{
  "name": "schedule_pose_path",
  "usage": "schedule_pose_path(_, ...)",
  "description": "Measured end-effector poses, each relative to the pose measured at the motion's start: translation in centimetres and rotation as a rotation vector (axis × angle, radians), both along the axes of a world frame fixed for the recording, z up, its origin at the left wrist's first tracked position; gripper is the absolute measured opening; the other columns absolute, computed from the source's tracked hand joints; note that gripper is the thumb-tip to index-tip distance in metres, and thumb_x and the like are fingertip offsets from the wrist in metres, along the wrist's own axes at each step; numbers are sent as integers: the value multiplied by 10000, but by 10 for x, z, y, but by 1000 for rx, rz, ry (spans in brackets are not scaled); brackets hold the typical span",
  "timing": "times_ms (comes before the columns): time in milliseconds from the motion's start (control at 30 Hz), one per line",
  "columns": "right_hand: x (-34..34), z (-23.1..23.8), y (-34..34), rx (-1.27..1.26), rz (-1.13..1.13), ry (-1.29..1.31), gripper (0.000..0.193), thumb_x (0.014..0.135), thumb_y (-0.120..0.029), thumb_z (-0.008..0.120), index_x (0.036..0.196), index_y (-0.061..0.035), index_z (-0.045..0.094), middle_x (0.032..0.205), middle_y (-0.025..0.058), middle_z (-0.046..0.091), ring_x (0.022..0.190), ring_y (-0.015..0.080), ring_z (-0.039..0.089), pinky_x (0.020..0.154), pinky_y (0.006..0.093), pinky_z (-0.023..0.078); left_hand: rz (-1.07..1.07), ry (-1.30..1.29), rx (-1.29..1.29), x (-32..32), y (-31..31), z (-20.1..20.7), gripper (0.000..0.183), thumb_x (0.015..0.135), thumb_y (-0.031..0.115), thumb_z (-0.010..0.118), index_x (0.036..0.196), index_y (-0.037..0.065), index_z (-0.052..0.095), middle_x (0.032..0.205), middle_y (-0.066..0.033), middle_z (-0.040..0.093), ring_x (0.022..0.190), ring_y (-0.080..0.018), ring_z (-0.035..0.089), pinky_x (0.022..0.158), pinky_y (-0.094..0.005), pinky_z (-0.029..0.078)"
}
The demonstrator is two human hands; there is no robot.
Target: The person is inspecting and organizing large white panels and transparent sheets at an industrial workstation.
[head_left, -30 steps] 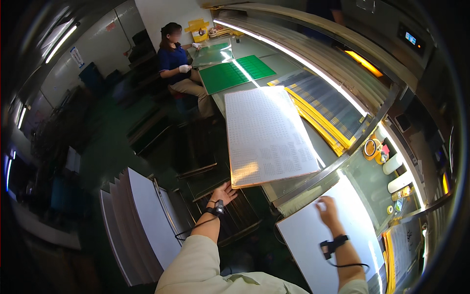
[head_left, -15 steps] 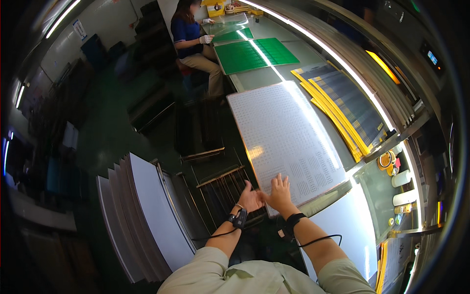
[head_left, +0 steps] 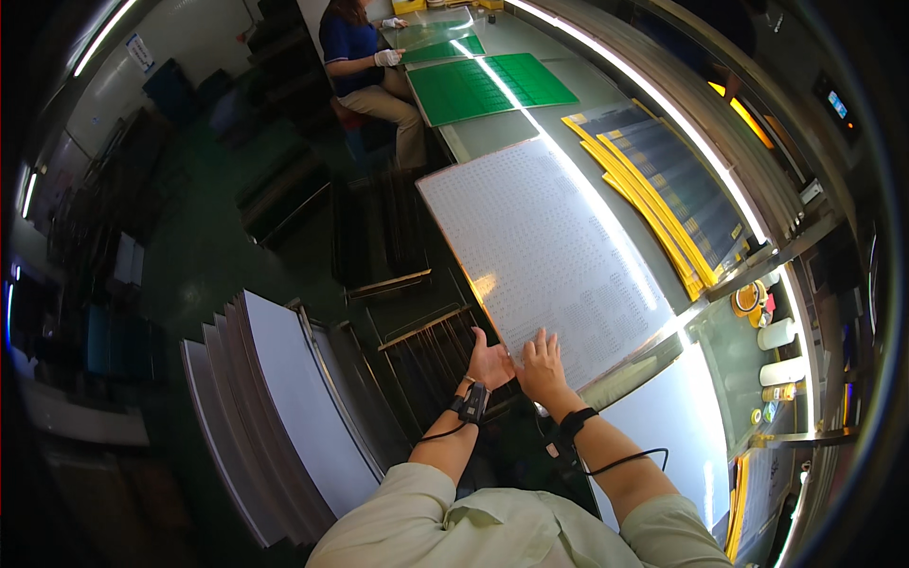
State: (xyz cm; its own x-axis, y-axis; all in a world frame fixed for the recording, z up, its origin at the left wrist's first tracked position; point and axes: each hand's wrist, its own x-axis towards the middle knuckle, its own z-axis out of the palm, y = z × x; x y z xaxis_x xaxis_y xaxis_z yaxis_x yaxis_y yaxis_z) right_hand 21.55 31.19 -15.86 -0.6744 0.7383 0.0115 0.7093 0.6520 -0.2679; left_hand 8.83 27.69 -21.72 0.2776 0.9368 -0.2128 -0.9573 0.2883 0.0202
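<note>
A large white panel (head_left: 540, 227) printed with rows of small dark marks lies on the workbench, its left edge jutting past the bench side. My right hand (head_left: 543, 367) rests on the panel's near corner, fingers stretched out on its surface. Beside it, at the panel's near left edge, is my left hand (head_left: 490, 363), palm turned inward and thumb raised apart from the fingers. The left fingertips sit close to the edge and are partly hidden by the right hand. Both wrists wear dark bands with cables.
Yellow-edged dark sheets (head_left: 663, 199) are stacked to the panel's right. Further along the bench lie green sheets (head_left: 492, 87), where a gloved co-worker (head_left: 365, 66) sits. A rack of upright white panels (head_left: 298, 398) stands at left. Another white panel (head_left: 663, 426) is near right, by tape rolls (head_left: 778, 333).
The printed panel has turned slightly, its far end swinging left. My hands stay at its near corner, the right one closer to the left edge. The view has shifted a little.
</note>
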Motion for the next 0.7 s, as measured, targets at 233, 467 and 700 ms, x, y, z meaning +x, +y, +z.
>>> schedule_pose_path(233,-1,-7,22,163,-16,-172,248,745,-100,496,948,44,495,1080,326,483,952,471,509,762,469,457,30,2,23,8,21,18,889,725,730,291,1239,12,392,1247,-131,447,1150,-272,413,957,-391,323)
schedule_pose_path(467,10,99,95,0,-14,-149,143,691,-2,466,795,-38,557,688,185,578,694,350,578,634,439,456,549,1258,-765,-30,80,-24,456,725,370,676,735,-73,569,685,-115,559,614,-203,523,604,-334,441)
schedule_pose_path(700,124,357,122,649,-144,-116,247,741,34,469,957,-4,583,750,178,607,656,297,610,603,322,493,298,1598,-953,-35,94,-3,545,721,399,658,837,-127,575,827,-215,608,747,-263,582,709,-346,448)
